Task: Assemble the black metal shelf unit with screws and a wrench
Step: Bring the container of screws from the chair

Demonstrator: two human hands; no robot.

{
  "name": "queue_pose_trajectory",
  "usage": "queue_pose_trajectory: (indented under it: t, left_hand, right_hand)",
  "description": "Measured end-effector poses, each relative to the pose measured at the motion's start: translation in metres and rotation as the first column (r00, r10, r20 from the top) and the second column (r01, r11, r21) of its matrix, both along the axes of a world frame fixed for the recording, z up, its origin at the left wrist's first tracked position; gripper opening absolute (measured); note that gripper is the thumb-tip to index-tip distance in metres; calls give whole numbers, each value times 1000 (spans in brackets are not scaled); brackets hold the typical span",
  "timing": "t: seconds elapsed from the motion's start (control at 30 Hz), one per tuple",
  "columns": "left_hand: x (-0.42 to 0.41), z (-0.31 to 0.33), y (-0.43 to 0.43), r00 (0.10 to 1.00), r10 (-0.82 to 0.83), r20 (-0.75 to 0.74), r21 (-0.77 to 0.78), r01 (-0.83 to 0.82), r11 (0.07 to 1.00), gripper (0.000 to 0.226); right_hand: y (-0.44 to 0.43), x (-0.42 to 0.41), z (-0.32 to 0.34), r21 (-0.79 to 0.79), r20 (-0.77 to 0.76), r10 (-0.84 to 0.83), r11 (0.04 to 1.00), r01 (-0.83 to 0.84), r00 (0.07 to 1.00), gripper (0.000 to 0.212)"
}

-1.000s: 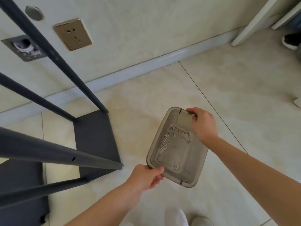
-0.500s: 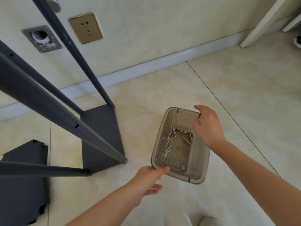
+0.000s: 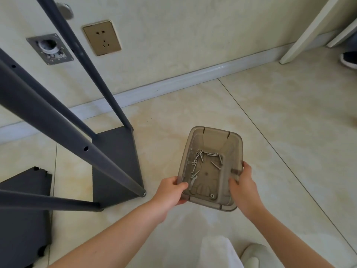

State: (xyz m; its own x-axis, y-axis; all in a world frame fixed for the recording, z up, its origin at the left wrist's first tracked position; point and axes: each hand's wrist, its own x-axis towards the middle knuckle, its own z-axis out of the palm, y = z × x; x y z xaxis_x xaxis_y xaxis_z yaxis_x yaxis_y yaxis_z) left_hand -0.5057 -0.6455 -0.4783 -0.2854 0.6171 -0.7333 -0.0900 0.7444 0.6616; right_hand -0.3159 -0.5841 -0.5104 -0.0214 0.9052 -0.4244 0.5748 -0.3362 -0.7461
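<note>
A clear brownish plastic bin (image 3: 234,144) hangs above the floor between my hands. My left hand (image 3: 170,192) grips its near left rim, thumb over the edge. My right hand (image 3: 244,188) grips the right rim, fingers curled inside. Several silver screws (image 3: 209,157), a few washers and a small flat wrench (image 3: 193,181) lie loose on the bin's bottom. The black metal shelf unit (image 3: 116,163) stands to the left: a dark panel on the floor with several round poles (image 3: 63,132) rising toward me, the nearest with a screw hole.
A second black shelf panel (image 3: 23,209) lies on the tiled floor at far left. The wall behind carries a gold socket (image 3: 102,38) and a metal plate (image 3: 49,48). A white frame leg (image 3: 301,35) leans at top right. My slippers (image 3: 251,254) show at the bottom edge.
My right hand slid from the bin's far corner to its near right rim. My left hand took a firmer grip on the left rim. The screws shifted slightly inside.
</note>
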Motion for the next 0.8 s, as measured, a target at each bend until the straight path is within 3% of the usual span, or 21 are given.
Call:
queue_pose_trajectory:
  t: [0.17, 0.63, 0.8]
  left_hand:
    - [-5, -3, 23, 998, 54, 19, 27, -55, 998, 10]
    - [-15, -5, 40, 999, 45, 6, 60, -45, 997, 20]
    - [-27, 13, 18, 998, -34, -49, 53, 37, 998, 34]
  right_hand:
    - [37, -14, 4, 20, 15, 42, 999, -43, 999, 57]
    - [74, -36, 7, 10, 50, 55, 998, -56, 997, 57]
    - [61, -36, 31, 150, 230, 82, 982, -118, 970, 62]
